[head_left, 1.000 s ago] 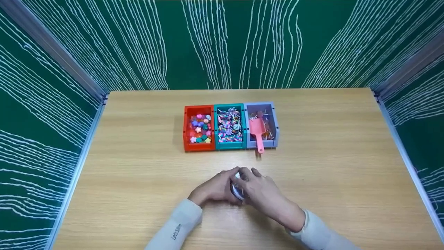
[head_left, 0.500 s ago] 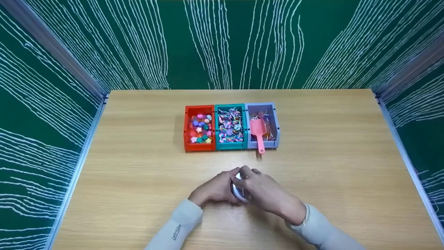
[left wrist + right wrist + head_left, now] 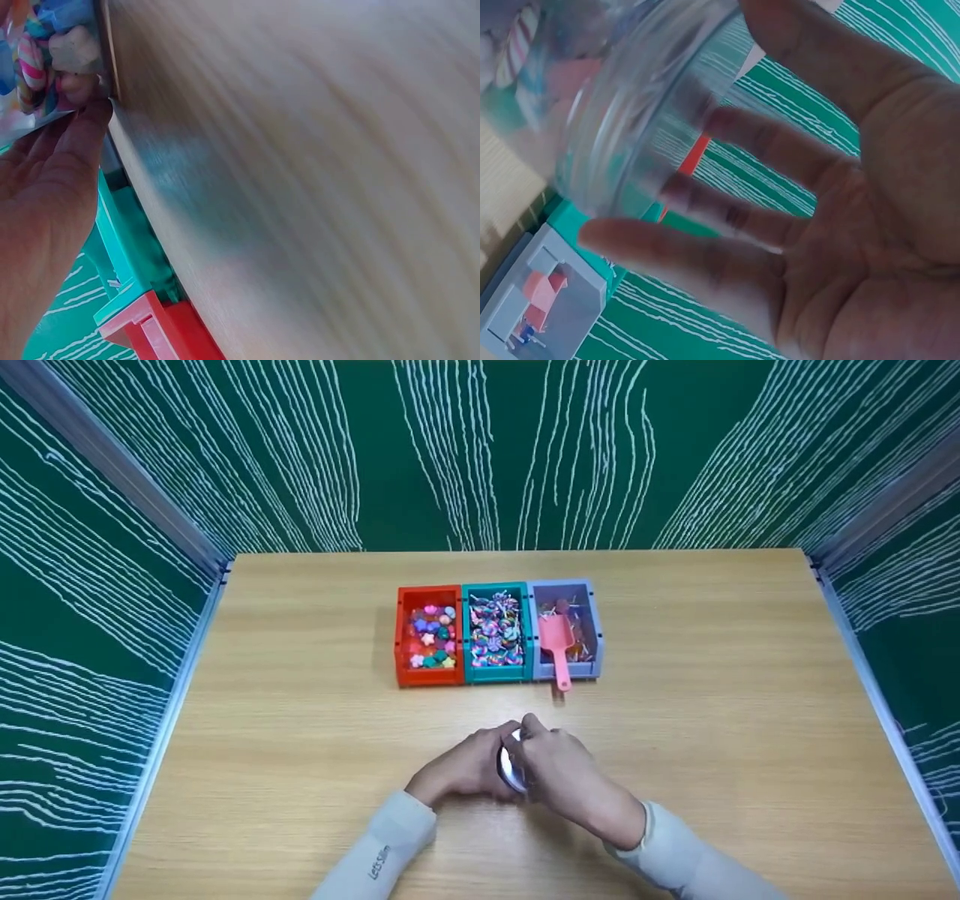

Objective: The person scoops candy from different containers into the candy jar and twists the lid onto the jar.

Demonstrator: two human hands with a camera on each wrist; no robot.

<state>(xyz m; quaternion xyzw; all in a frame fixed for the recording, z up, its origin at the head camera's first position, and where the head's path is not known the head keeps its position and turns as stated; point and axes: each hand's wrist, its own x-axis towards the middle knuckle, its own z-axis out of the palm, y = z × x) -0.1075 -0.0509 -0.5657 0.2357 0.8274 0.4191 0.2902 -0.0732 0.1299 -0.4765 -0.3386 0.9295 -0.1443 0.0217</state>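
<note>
A clear jar (image 3: pixel 56 71) stands on the table with several colourful sweet-shaped pieces inside. My left hand (image 3: pixel 472 765) grips its side, fingers wrapped round the lower part in the left wrist view. Over the jar's top is my right hand (image 3: pixel 574 780); its thumb and fingers are spread round the rim of a clear lid (image 3: pixel 679 112), above the threaded neck. From the head, the right hand covers much of the jar, and only a shiny strip of its top shows between the hands.
Beyond the hands stand three joined bins: a red bin (image 3: pixel 431 678) with flower and star pieces, a teal bin (image 3: pixel 499 674) with swirled lollipop pieces, and a lavender bin (image 3: pixel 595 649) with small stick pieces. A pink scoop (image 3: pixel 559 637) leans in the lavender one, handle over its front.
My right hand has turned about the jar's top, its knuckles shifting and its fingers changing position on the lid. The left hand keeps its hold in the same place.
</note>
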